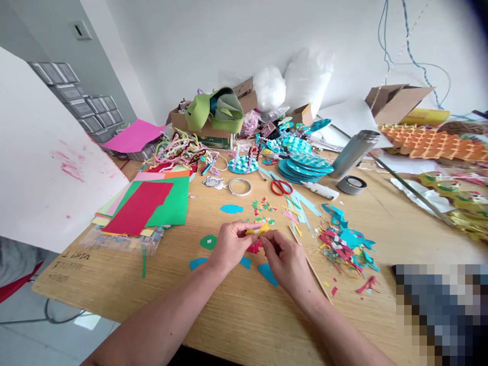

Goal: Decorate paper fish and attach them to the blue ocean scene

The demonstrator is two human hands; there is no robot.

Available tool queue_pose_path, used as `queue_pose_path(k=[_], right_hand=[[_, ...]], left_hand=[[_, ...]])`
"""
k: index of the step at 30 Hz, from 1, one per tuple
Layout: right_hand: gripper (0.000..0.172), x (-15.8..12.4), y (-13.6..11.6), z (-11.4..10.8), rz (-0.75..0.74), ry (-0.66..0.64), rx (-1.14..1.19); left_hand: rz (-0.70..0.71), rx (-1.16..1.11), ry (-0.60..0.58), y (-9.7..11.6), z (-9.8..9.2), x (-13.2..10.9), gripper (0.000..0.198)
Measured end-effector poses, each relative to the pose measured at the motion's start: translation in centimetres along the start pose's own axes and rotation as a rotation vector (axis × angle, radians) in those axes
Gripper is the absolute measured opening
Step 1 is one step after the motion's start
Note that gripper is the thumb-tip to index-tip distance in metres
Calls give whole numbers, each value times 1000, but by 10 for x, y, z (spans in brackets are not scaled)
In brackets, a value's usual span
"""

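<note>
Between both hands is a small yellow cut-out (pixel 263 228), its outline partly covered by fingers. My left hand (pixel 232 243) pinches its left side, and my right hand (pixel 282 254) grips its right side with the fingertips. Beneath and around the hands lie blue fish-shaped cut-outs, one of them (pixel 268 273) partly under my right hand. A green leaf-shaped cut-out (pixel 208 242) with a small white square rests left of my left hand. Just beyond the fingers are tiny coloured scraps (pixel 264 206) and a blue fish cut-out (pixel 232 209).
Red-handled scissors (pixel 281 188), a tape roll (pixel 240 186) and a white glue bottle (pixel 322 191) lie farther back. Coloured sheets (pixel 148 203) are stacked left. Scraps (pixel 348 239) and a thin stick (pixel 312 267) lie right. A steel flask (pixel 356 153) stands behind.
</note>
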State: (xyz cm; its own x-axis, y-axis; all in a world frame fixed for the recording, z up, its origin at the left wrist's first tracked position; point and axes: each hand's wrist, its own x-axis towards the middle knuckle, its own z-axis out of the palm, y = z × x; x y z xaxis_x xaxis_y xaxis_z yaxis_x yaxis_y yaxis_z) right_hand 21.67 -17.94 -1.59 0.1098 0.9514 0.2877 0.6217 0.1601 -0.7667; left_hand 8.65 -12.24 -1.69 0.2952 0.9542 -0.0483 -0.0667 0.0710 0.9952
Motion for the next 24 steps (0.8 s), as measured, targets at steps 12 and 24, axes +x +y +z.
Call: queue_pose_path(k=[12, 24], right_hand=[[20, -1, 1, 1, -70, 6, -67], [19, -1, 0, 1, -123, 15, -93]], left_hand=[[-5, -8, 20, -3, 2, 0, 22], [-84, -104, 16, -4, 2, 2, 22]])
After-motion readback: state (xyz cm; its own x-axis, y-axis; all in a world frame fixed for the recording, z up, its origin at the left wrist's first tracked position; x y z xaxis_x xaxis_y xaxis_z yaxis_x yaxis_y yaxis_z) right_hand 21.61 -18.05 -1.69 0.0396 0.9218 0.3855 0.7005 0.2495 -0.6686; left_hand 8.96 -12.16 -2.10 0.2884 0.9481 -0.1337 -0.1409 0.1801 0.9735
